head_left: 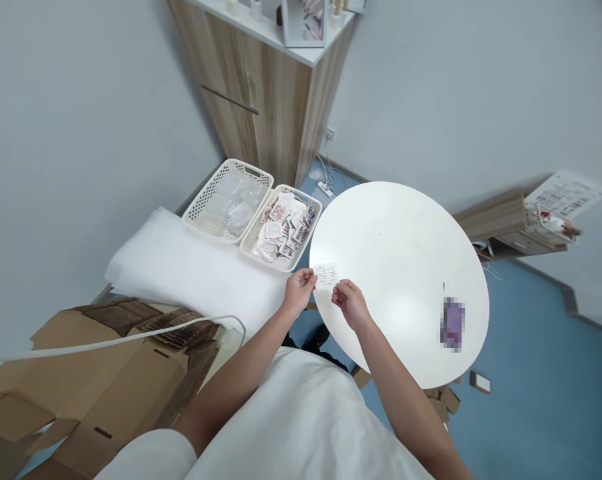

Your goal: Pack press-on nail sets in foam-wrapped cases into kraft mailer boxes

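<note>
Between my two hands is a small white card (325, 275) with rows of dark printed text. My left hand (299, 289) pinches its left edge, while the fingers of my right hand (349, 300) are closed at its lower right corner. The card is over the near left edge of a round white table (401, 253). Just beyond my left hand, a white basket (307, 252) contains many small printed cards and packets (279, 230). Beside it, a second white basket (195, 212) holds clear plastic bags (233, 200).
A blurred purple item (452, 325) lies on the table's right side. White foam sheeting (161, 257) and flattened cardboard boxes (101, 373) are stacked at left, crossed by a white cable (145, 335). Behind the baskets stands a wooden cabinet (265, 87); a low shelf (511, 223) is at right.
</note>
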A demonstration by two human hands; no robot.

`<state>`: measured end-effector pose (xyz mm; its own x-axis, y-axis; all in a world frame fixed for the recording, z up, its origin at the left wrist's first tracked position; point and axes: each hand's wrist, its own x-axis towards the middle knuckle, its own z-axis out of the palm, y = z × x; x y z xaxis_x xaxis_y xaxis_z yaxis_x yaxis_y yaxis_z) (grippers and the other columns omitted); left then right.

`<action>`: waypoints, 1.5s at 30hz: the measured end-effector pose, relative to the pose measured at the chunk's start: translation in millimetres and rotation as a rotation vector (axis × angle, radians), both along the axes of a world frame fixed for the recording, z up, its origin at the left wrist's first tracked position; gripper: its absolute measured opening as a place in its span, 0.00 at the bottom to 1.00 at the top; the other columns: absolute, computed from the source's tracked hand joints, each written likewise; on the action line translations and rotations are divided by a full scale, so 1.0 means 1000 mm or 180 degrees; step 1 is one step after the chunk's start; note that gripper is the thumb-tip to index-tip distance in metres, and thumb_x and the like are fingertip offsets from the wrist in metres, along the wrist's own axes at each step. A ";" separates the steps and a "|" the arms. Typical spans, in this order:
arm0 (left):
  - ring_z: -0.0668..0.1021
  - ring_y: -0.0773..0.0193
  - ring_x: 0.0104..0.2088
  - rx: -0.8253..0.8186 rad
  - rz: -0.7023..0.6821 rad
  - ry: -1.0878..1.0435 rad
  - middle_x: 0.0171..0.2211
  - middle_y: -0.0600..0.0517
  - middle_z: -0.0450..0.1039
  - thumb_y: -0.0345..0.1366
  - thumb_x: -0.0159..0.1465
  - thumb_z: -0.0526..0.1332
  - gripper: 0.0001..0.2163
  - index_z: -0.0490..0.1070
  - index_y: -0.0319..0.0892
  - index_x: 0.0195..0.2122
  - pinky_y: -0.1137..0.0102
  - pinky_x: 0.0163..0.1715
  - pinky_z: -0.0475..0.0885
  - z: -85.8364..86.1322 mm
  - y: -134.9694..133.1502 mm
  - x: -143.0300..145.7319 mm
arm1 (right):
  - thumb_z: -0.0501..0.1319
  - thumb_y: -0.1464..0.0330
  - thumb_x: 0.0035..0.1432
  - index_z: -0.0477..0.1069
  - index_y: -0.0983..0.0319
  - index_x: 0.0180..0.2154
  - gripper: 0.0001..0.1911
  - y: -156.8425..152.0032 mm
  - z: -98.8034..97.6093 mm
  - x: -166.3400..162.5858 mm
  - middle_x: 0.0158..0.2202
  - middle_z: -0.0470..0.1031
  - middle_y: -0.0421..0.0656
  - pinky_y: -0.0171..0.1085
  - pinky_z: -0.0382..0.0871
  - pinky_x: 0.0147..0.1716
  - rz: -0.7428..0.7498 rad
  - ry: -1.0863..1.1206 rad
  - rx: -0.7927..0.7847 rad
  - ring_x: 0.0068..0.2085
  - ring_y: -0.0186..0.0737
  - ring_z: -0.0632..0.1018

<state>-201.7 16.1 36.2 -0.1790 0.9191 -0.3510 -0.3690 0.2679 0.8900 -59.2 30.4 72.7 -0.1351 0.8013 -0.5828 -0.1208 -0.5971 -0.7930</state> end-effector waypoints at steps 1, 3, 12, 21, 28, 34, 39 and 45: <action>0.74 0.66 0.30 0.0032 -0.0055 0.0081 0.31 0.48 0.73 0.41 0.53 0.61 0.12 0.69 0.38 0.35 0.69 0.31 0.69 0.001 -0.002 0.007 | 0.62 0.61 0.43 0.62 0.60 0.24 0.11 -0.006 0.002 0.010 0.23 0.67 0.36 0.35 0.63 0.27 0.0006 -0.0034 0.0067 0.22 0.29 0.67; 0.74 0.66 0.30 0.0107 -0.0134 0.0273 0.31 0.49 0.73 0.40 0.53 0.61 0.12 0.70 0.38 0.35 0.69 0.31 0.70 0.005 -0.006 0.020 | 0.62 0.61 0.43 0.64 0.60 0.25 0.11 -0.016 0.005 0.030 0.24 0.67 0.36 0.35 0.63 0.28 0.0062 -0.0134 0.0227 0.23 0.29 0.66; 0.75 0.64 0.35 0.1520 -0.0677 0.2128 0.32 0.50 0.73 0.34 0.57 0.57 0.05 0.71 0.42 0.33 0.67 0.37 0.70 0.040 -0.023 0.069 | 0.56 0.53 0.50 0.69 0.59 0.38 0.19 -0.031 0.030 0.118 0.26 0.69 0.38 0.36 0.64 0.30 0.0398 -0.0166 0.0537 0.23 0.30 0.69; 0.72 0.62 0.46 0.1824 -0.0712 0.2655 0.43 0.48 0.69 0.31 0.58 0.55 0.06 0.70 0.43 0.35 0.63 0.46 0.67 0.047 -0.046 0.120 | 0.65 0.61 0.41 0.67 0.59 0.35 0.17 -0.035 0.019 0.163 0.25 0.68 0.35 0.38 0.67 0.34 0.0005 0.0092 0.0836 0.26 0.31 0.71; 0.75 0.64 0.37 0.0108 -0.0414 0.0851 0.40 0.46 0.70 0.39 0.56 0.58 0.16 0.64 0.42 0.46 0.66 0.36 0.72 0.046 -0.054 0.138 | 0.64 0.62 0.40 0.65 0.58 0.39 0.21 -0.038 0.015 0.170 0.28 0.68 0.36 0.39 0.68 0.34 -0.0136 0.0282 0.0848 0.27 0.30 0.70; 0.75 0.67 0.28 -0.0255 -0.0456 0.0579 0.29 0.50 0.72 0.42 0.50 0.65 0.18 0.69 0.38 0.38 0.67 0.34 0.71 0.047 -0.047 0.142 | 0.63 0.61 0.42 0.65 0.58 0.42 0.23 -0.037 0.007 0.169 0.30 0.67 0.37 0.39 0.68 0.33 -0.0098 0.0259 0.0989 0.28 0.32 0.71; 0.75 0.69 0.27 -0.0188 -0.0519 0.0599 0.28 0.52 0.72 0.40 0.48 0.66 0.15 0.70 0.39 0.36 0.67 0.37 0.71 0.041 -0.040 0.136 | 0.61 0.61 0.45 0.61 0.57 0.50 0.27 -0.037 -0.002 0.167 0.38 0.66 0.41 0.39 0.67 0.34 0.0103 -0.0059 0.1196 0.28 0.30 0.72; 0.75 0.69 0.27 -0.0261 -0.0653 0.0631 0.28 0.52 0.72 0.41 0.48 0.66 0.16 0.70 0.39 0.36 0.67 0.36 0.70 0.034 -0.027 0.122 | 0.65 0.65 0.41 0.51 0.51 0.57 0.42 -0.037 -0.007 0.163 0.47 0.63 0.43 0.43 0.67 0.39 0.0624 -0.0822 0.1744 0.31 0.33 0.72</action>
<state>-79.9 -11.2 70.5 -0.0650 0.9132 -0.4024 -0.1209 0.3931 0.9115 103.6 -6.1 65.5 -0.2193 0.9671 -0.1287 0.1856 -0.0881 -0.9787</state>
